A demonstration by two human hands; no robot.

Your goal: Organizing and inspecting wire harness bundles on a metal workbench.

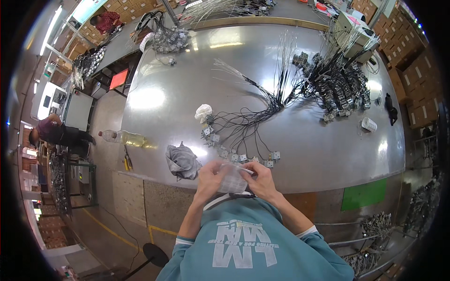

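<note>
Close to my body, at the near edge of the metal table [304, 154], a small clear plastic bag [233, 181] hangs between my hands. My left hand [211, 178] has its fingers closed on the bag's left side, slightly blurred. With thumb and fingers, my right hand [259, 180] pinches the upper right edge of the bag. Just beyond my hands lies a curved row of small metal parts [242, 158] with black cables [243, 117] running away from them. A crumpled grey cloth [182, 161] lies left of my left hand.
A bottle of yellowish liquid [123, 137] lies at the table's left edge, near yellow-handled pliers [127, 160]. Crumpled white paper [203, 113] sits beside the parts. Bundled cable assemblies [340, 86] pile up at right, near a white cup [369, 124]. Two people are at the left.
</note>
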